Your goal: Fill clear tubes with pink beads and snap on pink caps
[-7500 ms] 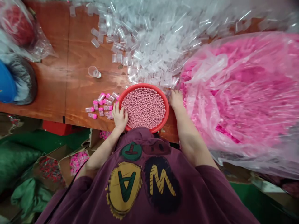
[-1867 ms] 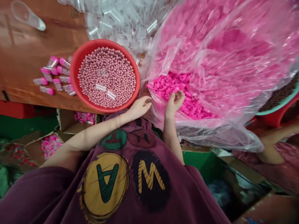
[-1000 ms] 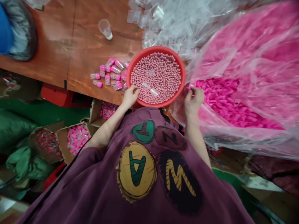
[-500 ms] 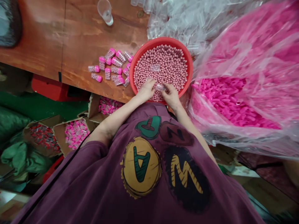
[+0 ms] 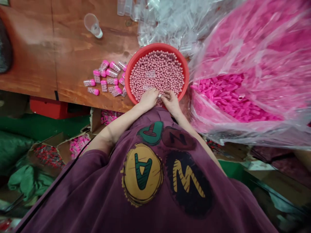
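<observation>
A red bowl full of small pink beads sits at the near edge of a wooden table. Over the bowl's near side my left hand and my right hand meet, both closed on a small clear vial held between them. Two more clear vials lie on the beads, one of them near the middle. Left of the bowl lies a cluster of filled vials with pink caps.
A large clear plastic bag of pink caps fills the right side. A heap of empty clear vials lies behind the bowl. A clear cup lies on the table. Cardboard boxes with capped vials stand below the table edge.
My right hand left the bag of pink caps and came to the bowl. Both hands have drawn closer together on the clear vial. The view shifted slightly.
</observation>
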`<state>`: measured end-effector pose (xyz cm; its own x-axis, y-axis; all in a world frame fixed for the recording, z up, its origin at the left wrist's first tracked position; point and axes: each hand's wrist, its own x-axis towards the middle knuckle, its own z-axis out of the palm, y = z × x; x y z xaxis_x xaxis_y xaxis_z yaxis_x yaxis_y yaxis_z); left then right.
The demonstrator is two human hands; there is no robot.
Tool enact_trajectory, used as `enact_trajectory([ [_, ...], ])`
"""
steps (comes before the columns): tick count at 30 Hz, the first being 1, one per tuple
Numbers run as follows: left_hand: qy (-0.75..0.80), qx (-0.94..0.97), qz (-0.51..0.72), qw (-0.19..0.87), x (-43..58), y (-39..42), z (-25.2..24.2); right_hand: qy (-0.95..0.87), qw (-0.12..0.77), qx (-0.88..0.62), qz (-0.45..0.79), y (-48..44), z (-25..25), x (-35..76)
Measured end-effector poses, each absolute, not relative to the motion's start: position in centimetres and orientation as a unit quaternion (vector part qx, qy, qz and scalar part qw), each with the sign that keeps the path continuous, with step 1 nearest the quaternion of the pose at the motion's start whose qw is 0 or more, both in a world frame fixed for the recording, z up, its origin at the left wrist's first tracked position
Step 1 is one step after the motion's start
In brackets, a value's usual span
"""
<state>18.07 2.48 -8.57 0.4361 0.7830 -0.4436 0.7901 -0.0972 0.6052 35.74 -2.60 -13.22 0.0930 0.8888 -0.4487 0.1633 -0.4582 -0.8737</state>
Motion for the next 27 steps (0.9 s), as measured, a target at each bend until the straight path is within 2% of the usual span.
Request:
enact_trajectory([
  [3, 0.571, 0.72, 0.016, 0.394, 18.5, 3.0, -8.8, -0.456, 0.318, -0.682, 0.476, -3.8, -12.4, 37.9],
  [8, 0.6, 0.639, 0.104, 0.47, 21.7, 4.2, -10.7, -0.451, 0.3, -0.798, 0.264, -4.1, -11.4, 47.9],
  [11, 0.603, 0.627, 0.101, 0.483, 23.6, 4.7, -11.9, -0.433, 0.203, -0.86, 0.179, -2.8, -11.1, 52.5],
  [15, 0.602, 0.617, 0.091, 0.498, 23.5, 5.5, -12.1, -0.511, 0.053, -0.834, 0.2, -0.3, -10.8, 52.6],
  [17, 0.601, 0.589, 0.117, 0.527, 22.4, 5.8, -11.5, -0.513, 0.024, -0.835, 0.2, 0.4, -11.0, 51.7],
  [19, 0.596, 0.551, 0.163, 0.561, 21.2, 5.8, -10.5, -0.482, 0.063, -0.854, 0.187, 0.4, -11.4, 51.4],
  [23, 0.562, 0.463, 0.226, 0.647, 19.1, 4.9, -7.8, -0.393, 0.256, -0.863, 0.188, -0.8, -12.1, 51.0],
  [27, 0.502, 0.358, 0.245, 0.748, 18.1, 3.7, -5.5, -0.356, 0.406, -0.773, 0.334, -1.6, -10.5, 47.7],
])
